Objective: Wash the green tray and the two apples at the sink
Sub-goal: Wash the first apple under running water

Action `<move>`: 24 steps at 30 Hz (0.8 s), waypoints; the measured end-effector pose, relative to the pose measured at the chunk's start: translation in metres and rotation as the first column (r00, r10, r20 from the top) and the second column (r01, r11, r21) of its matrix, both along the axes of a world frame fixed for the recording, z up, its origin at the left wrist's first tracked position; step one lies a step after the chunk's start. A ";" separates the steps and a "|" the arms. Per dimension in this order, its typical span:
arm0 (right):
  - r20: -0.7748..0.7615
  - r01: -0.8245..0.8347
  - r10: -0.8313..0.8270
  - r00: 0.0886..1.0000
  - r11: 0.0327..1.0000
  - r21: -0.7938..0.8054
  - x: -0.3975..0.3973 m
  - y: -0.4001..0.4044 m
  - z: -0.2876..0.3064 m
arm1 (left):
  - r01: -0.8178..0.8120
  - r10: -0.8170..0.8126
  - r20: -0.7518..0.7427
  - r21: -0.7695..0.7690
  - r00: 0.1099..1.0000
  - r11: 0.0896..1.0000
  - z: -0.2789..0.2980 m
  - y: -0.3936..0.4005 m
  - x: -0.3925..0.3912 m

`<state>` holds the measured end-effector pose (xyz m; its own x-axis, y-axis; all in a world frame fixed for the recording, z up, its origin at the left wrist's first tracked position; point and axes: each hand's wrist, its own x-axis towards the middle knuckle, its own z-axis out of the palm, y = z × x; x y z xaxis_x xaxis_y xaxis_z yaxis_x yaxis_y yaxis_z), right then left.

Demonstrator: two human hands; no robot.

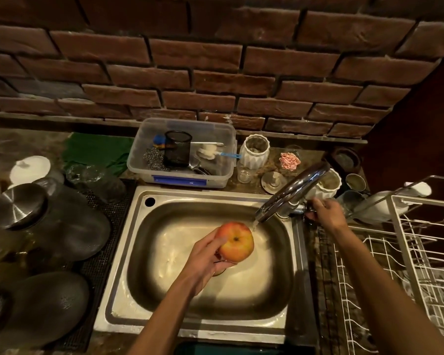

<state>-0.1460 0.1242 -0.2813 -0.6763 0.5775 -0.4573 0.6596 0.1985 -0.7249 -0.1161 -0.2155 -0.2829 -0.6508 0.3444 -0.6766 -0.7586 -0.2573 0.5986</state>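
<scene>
My left hand [207, 257] holds a red and yellow apple [237, 243] over the steel sink [128, 254], just left of the faucet spout [292, 190]. A thin stream of water falls from the spout beside the apple's right edge. My right hand [324, 212] grips the faucet handle at the base of the tap. A dark green edge [231, 348] shows at the bottom of the view below the sink; I cannot tell whether it is the tray. No second apple is in view.
A clear plastic bin [182, 152] with scrubbers and a mesh cup stands behind the sink. Dark pot lids and bowls [69, 226] crowd the left counter. A white wire dish rack [405, 252] stands on the right. Jars and cups sit behind the tap.
</scene>
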 end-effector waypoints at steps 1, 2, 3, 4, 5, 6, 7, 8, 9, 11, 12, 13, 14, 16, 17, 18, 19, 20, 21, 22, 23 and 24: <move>-0.012 0.004 -0.004 1.000 1.000 -0.015 0.000 0.000 0.000 | 0.005 -0.005 -0.003 0.011 1.000 1.000 0.001 0.001 -0.001; -0.018 0.009 -0.009 1.000 1.000 -0.029 0.001 -0.001 0.000 | 0.013 -0.013 -0.008 0.021 1.000 1.000 0.002 0.002 -0.001; -0.018 0.014 -0.014 1.000 0.999 -0.042 0.001 -0.001 0.000 | 0.022 -0.022 -0.015 0.030 1.000 0.999 0.004 0.002 -0.001; -0.017 0.022 -0.023 1.000 0.998 -0.055 0.001 -0.001 0.000 | 0.031 -0.030 -0.021 0.039 0.999 0.999 0.005 0.003 -0.001; -0.022 0.036 -0.038 0.999 0.997 -0.073 0.002 -0.002 0.000 | 0.036 -0.035 -0.025 0.045 0.999 0.998 0.006 0.003 -0.001; -0.033 0.056 -0.060 0.998 0.993 -0.101 0.004 -0.004 0.001 | 0.041 -0.039 -0.029 0.050 0.999 0.998 0.007 0.004 -0.001; -0.050 0.079 -0.087 0.995 0.987 -0.141 0.007 -0.006 0.001 | 0.044 -0.042 -0.032 0.052 0.999 0.998 0.007 0.005 -0.001; -0.065 0.107 -0.121 0.991 0.977 -0.184 0.012 -0.010 0.000 | 0.046 -0.044 -0.035 0.055 0.998 0.997 0.008 0.006 -0.001; -0.071 0.143 -0.161 0.984 0.966 -0.215 0.018 -0.014 -0.003 | 0.049 -0.047 -0.039 0.059 0.998 0.997 0.008 0.007 -0.002; -0.038 0.240 -0.252 0.967 0.951 -0.194 0.031 -0.027 -0.010 | 0.056 -0.053 -0.045 0.066 0.998 0.996 0.010 0.011 -0.005; -0.026 0.281 -0.291 0.956 0.940 -0.192 0.038 -0.038 -0.013 | 0.060 -0.057 -0.044 0.069 0.997 0.996 0.010 0.012 -0.006; -0.036 0.291 -0.306 0.951 0.930 -0.223 0.044 -0.050 -0.015 | 0.063 -0.060 -0.042 0.074 0.997 0.995 0.010 0.013 -0.006; -0.060 0.261 -0.288 0.956 0.925 -0.278 0.050 -0.067 -0.016 | 0.067 -0.063 -0.042 0.082 0.997 0.994 0.010 0.014 -0.007; -0.117 0.114 -0.178 0.977 0.901 -0.419 0.056 -0.103 -0.015 | 0.085 -0.080 -0.059 0.089 0.995 0.992 0.011 0.017 -0.008; -0.144 0.016 -0.096 0.985 0.879 -0.477 0.057 -0.120 -0.012 | 0.099 -0.092 -0.071 0.092 0.993 0.991 0.012 0.018 -0.008; -0.173 -0.073 -0.021 0.985 0.851 -0.520 0.057 -0.135 -0.010 | 0.114 -0.107 -0.077 0.097 0.991 0.989 0.013 0.018 -0.008; -0.200 -0.129 0.019 0.980 0.822 -0.555 0.057 -0.146 -0.008 | 0.126 -0.119 -0.075 0.106 0.990 0.986 0.013 0.019 -0.008; -0.223 -0.148 0.016 0.975 0.793 -0.591 0.056 -0.154 -0.005 | 0.128 -0.121 -0.064 0.120 0.991 0.984 0.012 0.019 -0.008; -0.243 -0.152 -0.003 0.970 0.775 -0.613 0.054 -0.159 -0.004 | 0.120 -0.114 -0.051 0.138 0.992 0.983 0.012 0.019 -0.007; -0.267 -0.155 -0.021 0.963 0.772 -0.617 0.053 -0.163 -0.001 | 0.103 -0.098 -0.043 0.150 0.994 0.983 0.012 0.020 -0.007; -0.293 -0.156 -0.032 0.955 0.788 -0.595 0.052 -0.165 0.001 | 0.084 -0.078 -0.048 0.151 0.996 0.985 0.013 0.022 -0.007; -0.323 -0.159 -0.032 0.946 0.821 -0.548 0.052 -0.169 0.004 | 0.068 -0.059 -0.066 0.147 0.996 0.987 0.014 0.024 -0.006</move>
